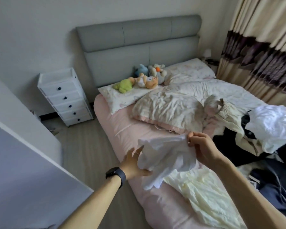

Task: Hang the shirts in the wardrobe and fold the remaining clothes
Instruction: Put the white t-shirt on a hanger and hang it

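Observation:
A crumpled white garment [165, 157] hangs in the air above the near left side of the bed [122, 129]. My right hand [201, 149] pinches its upper edge with curled fingers. My left hand [134, 164], a black watch on its wrist, touches the garment's left side with spread fingers, the thumb under the cloth. A pale yellow garment [200, 194] lies spread on the pink sheet below. A heap of white, cream and dark clothes [261, 138] lies on the right side of the bed.
A rumpled duvet [177, 103], two pillows and several soft toys [147, 76] fill the head of the bed. A white drawer chest [64, 96] stands left of the headboard. Curtains [262, 47] hang at right. A white panel [23, 162] rises at near left over wooden floor.

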`<state>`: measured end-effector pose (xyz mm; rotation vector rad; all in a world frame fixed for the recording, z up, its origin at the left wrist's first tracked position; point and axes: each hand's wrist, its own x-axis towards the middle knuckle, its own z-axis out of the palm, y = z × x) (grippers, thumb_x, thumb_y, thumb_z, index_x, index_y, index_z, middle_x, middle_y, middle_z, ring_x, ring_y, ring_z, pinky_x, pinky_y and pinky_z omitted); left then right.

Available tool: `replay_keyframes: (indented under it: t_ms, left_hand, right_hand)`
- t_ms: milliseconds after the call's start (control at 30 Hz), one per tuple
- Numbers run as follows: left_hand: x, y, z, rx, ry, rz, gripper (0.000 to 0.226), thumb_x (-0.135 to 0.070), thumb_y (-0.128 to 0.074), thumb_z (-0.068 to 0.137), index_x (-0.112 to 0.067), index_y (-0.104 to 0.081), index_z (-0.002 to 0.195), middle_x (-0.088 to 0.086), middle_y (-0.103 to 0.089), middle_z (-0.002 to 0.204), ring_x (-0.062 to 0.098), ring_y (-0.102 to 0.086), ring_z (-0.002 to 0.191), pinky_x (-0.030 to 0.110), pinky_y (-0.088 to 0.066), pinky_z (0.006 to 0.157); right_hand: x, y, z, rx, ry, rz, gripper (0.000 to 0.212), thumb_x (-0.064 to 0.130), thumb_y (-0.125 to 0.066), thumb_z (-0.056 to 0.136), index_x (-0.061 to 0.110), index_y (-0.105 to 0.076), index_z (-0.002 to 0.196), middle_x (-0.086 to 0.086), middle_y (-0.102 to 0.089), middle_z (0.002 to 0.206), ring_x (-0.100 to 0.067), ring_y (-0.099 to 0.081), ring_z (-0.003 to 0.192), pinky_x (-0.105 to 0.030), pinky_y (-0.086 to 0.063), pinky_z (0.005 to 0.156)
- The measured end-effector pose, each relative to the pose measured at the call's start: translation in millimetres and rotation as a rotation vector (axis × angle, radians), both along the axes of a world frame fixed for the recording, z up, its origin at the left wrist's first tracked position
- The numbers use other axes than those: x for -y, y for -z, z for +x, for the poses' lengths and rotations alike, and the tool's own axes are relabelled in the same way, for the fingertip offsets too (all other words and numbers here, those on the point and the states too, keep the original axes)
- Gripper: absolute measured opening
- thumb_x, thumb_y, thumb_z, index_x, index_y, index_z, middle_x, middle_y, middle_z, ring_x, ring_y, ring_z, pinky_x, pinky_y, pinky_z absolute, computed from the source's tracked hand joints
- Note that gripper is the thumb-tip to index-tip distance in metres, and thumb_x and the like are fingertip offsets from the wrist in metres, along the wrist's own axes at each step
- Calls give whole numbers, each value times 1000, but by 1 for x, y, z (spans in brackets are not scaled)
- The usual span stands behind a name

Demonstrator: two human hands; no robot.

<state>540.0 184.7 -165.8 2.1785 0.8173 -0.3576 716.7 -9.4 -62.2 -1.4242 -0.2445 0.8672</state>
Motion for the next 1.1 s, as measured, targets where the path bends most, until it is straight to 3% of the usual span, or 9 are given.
replay_keyframes:
  t_ms: [133,267,400,500,633,767,900,967,1100]
  left_hand:
    - [-8,-19,11,242,-148,-97,13,-44,-56,95,-36,-65,101,-6,-67,119,20,-60,119,30,-48,95]
    - [-33,-67,8,371,-210,-4,21,-38,-47,101,-25,-62,92,0,-68,83,23,-65,84,41,-50,80]
    - [-52,-114,6,475,-251,59,19,-30,-52,101,-29,-61,84,-14,-61,61,1,-58,55,34,-50,67]
    - [-54,-130,10,498,-359,21,21,-32,-55,99,-18,-64,86,-13,-64,65,-5,-59,55,26,-47,61]
    - [-42,-142,6,526,-519,-29,31,-23,-57,97,-22,-48,67,-17,-57,49,3,-54,57,26,-40,61]
    - [-29,-147,-9,565,-741,-87,28,-21,-58,98,-15,-49,72,-7,-48,64,9,-43,62,21,-32,52]
    - [-15,-156,-45,524,-917,-82,30,-30,-57,99,-16,-55,73,-2,-53,68,13,-49,64,23,-36,57]
    - [-14,-155,-74,512,-1040,-60,33,-39,-59,96,-15,-58,74,3,-59,73,20,-56,71,28,-42,66]
    - [0,-145,-141,601,-1401,-131,28,-35,-58,98,-8,-69,98,10,-73,97,28,-72,89,41,-60,80]
  right_hand:
    - [6,-10,9,133,152,-38,23,-3,-54,67,15,-56,53,-4,-46,56,-18,-37,56,-33,-23,55]
    - [5,16,27,364,245,-320,27,-3,-59,80,15,-65,61,1,-60,58,-19,-50,62,-29,-38,60]
    - [-22,35,19,619,9,-546,21,7,-64,81,26,-71,80,5,-70,82,-17,-64,83,-27,-42,69]
    - [-41,28,-12,727,-50,-412,29,15,-72,84,21,-66,112,5,-63,112,-15,-60,103,-29,-43,79]
    - [-58,13,-66,679,-258,-73,45,42,-78,78,32,-59,117,18,-62,120,-1,-59,111,-25,-48,87]
    - [-67,31,-95,780,-543,-87,72,71,-76,66,42,-46,125,33,-47,128,11,-50,116,-13,-41,90]
    - [-87,39,-105,808,-633,-37,29,34,-74,87,53,-53,91,29,-60,96,2,-63,92,-7,-43,72]
    - [-95,40,-106,847,-668,47,32,19,-67,93,48,-58,82,25,-65,84,0,-64,82,-9,-45,69]
    - [-103,19,-122,811,-827,123,12,24,-67,93,22,-65,81,10,-67,75,-9,-62,64,-14,-45,60]
